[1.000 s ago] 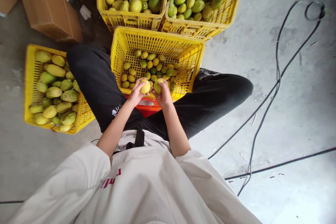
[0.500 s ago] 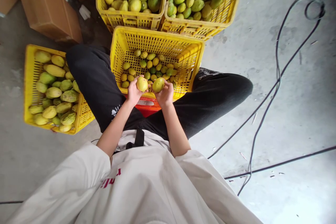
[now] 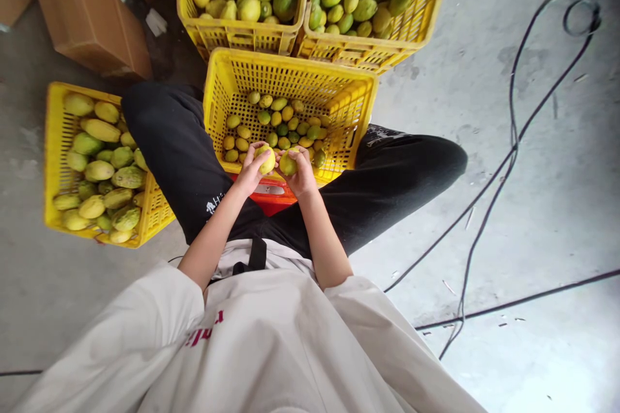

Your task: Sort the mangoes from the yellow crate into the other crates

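My left hand point(image 3: 250, 173) is closed round a yellow lemon point(image 3: 268, 162), thumb lying over its top. Close beside it, my right hand point(image 3: 305, 174) grips a greener yellow lemon point(image 3: 287, 165), its fingers partly covering the fruit. Both hands are above the near edge of a yellow plastic crate point(image 3: 290, 63) between my knees. Small yellow and green lemons point(image 3: 283, 130) lie scattered on that crate's floor. Part of a red crate or stool point(image 3: 271, 197) shows beneath my wrists.
Two yellow crates point(image 3: 242, 32) full of larger lemons stand beyond, side by side. Another full crate point(image 3: 54, 161) is left of my leg. Cardboard boxes point(image 3: 87, 19) lie at the upper left. A looped black cable point(image 3: 515, 142) runs across the concrete floor on the right.
Both lemons have been turned in my hands, and my thumbs now lie over them. The hands have come slightly closer together. The crates have not moved.
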### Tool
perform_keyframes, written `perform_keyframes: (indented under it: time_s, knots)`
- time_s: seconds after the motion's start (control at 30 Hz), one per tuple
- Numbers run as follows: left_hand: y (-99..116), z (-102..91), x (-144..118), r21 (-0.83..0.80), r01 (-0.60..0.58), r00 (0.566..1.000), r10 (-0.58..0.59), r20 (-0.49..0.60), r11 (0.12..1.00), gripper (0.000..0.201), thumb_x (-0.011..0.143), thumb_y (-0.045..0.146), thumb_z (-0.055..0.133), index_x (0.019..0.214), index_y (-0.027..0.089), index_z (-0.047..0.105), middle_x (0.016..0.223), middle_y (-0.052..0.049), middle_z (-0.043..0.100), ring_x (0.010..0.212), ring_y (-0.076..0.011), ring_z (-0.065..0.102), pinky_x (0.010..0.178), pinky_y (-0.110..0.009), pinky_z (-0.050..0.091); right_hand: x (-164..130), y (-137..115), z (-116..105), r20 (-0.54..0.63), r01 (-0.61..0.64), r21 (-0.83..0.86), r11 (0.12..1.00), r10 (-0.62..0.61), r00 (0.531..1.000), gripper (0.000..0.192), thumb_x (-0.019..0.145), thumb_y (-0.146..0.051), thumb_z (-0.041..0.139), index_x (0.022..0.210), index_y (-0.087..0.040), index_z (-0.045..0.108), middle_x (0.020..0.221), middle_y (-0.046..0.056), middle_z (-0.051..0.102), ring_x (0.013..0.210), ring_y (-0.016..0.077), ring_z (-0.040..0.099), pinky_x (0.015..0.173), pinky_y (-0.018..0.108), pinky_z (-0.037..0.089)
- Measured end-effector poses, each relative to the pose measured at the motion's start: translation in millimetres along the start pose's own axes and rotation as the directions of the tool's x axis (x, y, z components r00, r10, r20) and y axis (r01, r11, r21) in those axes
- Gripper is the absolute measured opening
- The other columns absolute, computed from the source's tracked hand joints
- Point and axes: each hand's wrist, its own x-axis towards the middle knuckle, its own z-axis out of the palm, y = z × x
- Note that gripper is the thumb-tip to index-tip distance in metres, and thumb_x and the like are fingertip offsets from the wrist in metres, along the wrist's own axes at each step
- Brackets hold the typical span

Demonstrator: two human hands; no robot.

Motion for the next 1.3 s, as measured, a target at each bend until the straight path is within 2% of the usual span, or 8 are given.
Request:
perform_keyframes:
  time_s: [0.2, 0.33, 0.43, 0.57, 0.67, 0.77, 0.93, 1.3]
  knots:
    - [-0.3, -1.6, 1.2, 0.045, -0.025, 1.0, 0.025, -0.007, 0.999, 0.031, 0.091, 0.027, 0.092, 0.108, 0.022, 0.066, 0.085, 0.003, 0.072, 0.064, -0.0102, 0.066, 0.056, -0.021, 0.042, 0.6, 0.2, -2.9, 0.061, -0.004, -0.06, 0.998, 0.008, 0.998, 0.04, 0.082, -0.037, 0.083, 0.107, -0.032, 0.053, 0.092, -0.007, 0.076, 0.089, 0.0211, 0.082, 0.074, 0.031, 0.071]
    - [1.6, -0.7, 2.4, -0.042, -0.003, 0.999, 0.002, -0.041, 0.999, 0.014, 0.105, 0.034, 0.068, 0.105, 0.02, 0.07, 0.086, -0.002, 0.073, 0.067, -0.0139, 0.068, 0.056, -0.024, 0.045, 1.2, -1.6, -2.5, 0.032, -0.058, -0.041, 0.997, 0.059, 0.998, 0.032, 0.085, -0.041, 0.081, 0.108, -0.03, 0.061, 0.092, -0.004, 0.076, 0.092, 0.0222, 0.082, 0.076, 0.032, 0.072]
    - [3.3, -0.3, 2.5, -0.138, 0.027, 0.997, -0.037, -0.071, 0.99, 0.022, 0.107, 0.033, 0.052, 0.108, 0.02, 0.071, 0.096, -0.006, 0.079, 0.083, -0.0199, 0.077, 0.065, -0.027, 0.054, 1.2, -5.4, -1.3, -0.009, -0.068, 0.084, 0.994, 0.069, 0.998, 0.028, 0.087, -0.045, 0.073, 0.106, -0.028, 0.063, 0.091, 0.001, 0.075, 0.101, 0.0276, 0.083, 0.085, 0.041, 0.075]
    - [3.7, -0.2, 1.7, -0.17, 0.002, 0.995, -0.018, -0.096, 0.985, 0.024, 0.101, 0.031, 0.062, 0.124, 0.024, 0.068, 0.115, -0.008, 0.084, 0.11, -0.0251, 0.083, 0.084, -0.03, 0.063, 1.3, -8.9, -1.4, -0.047, -0.013, 0.209, 0.978, 0.023, 0.999, 0.029, 0.085, -0.045, 0.069, 0.106, -0.027, 0.061, 0.101, 0.008, 0.079, 0.119, 0.0344, 0.081, 0.095, 0.053, 0.075]
    - [3.3, 0.8, -0.2, -0.151, -0.039, 0.993, 0.021, -0.118, 0.988, 0.032, 0.096, 0.028, 0.076, 0.125, 0.028, 0.064, 0.112, -0.002, 0.081, 0.099, -0.0192, 0.081, 0.083, -0.027, 0.063, 1.3, -7.1, -0.7, -0.023, -0.012, 0.192, 0.981, 0.017, 1.0, 0.029, 0.087, -0.044, 0.071, 0.108, -0.028, 0.059, 0.107, 0.008, 0.08, 0.119, 0.0337, 0.081, 0.094, 0.053, 0.075]
    - [3.5, 2.6, -3.1, -0.125, -0.06, 0.992, 0.045, -0.121, 0.99, 0.034, 0.093, 0.023, 0.082, 0.115, 0.029, 0.057, 0.097, 0.005, 0.073, 0.077, -0.0127, 0.075, 0.067, -0.022, 0.055, 0.4, -3.7, 1.3, -0.018, -0.021, 0.139, 0.99, 0.024, 1.0, 0.029, 0.088, -0.04, 0.074, 0.109, -0.029, 0.058, 0.095, 0.001, 0.076, 0.1, 0.027, 0.083, 0.081, 0.041, 0.075]
    - [3.4, 4.5, -4.6, -0.093, -0.013, 0.999, 0.009, -0.043, 0.996, 0.029, 0.096, 0.019, 0.076, 0.11, 0.028, 0.051, 0.082, 0.008, 0.065, 0.064, -0.0109, 0.07, 0.053, -0.019, 0.042, -1.6, -3.0, 3.1, -0.014, -0.008, 0.08, 0.997, 0.009, 1.0, 0.035, 0.084, -0.026, 0.079, 0.112, -0.031, 0.058, 0.087, -0.008, 0.067, 0.074, 0.0151, 0.075, 0.057, 0.02, 0.059]
    - [0.2, 1.5, 0.7, -0.014, 0.035, 0.999, -0.035, -0.018, 0.999, 0.012, 0.099, 0.028, 0.077, 0.104, 0.023, 0.067, 0.082, 0.0, 0.073, 0.065, -0.0131, 0.067, 0.053, -0.023, 0.038, 0.0, -2.5, 1.9, -0.014, -0.038, -0.001, 0.999, 0.038, 0.999, 0.03, 0.089, -0.027, 0.078, 0.111, -0.032, 0.058, 0.088, -0.007, 0.067, 0.086, 0.0186, 0.08, 0.059, 0.022, 0.061]
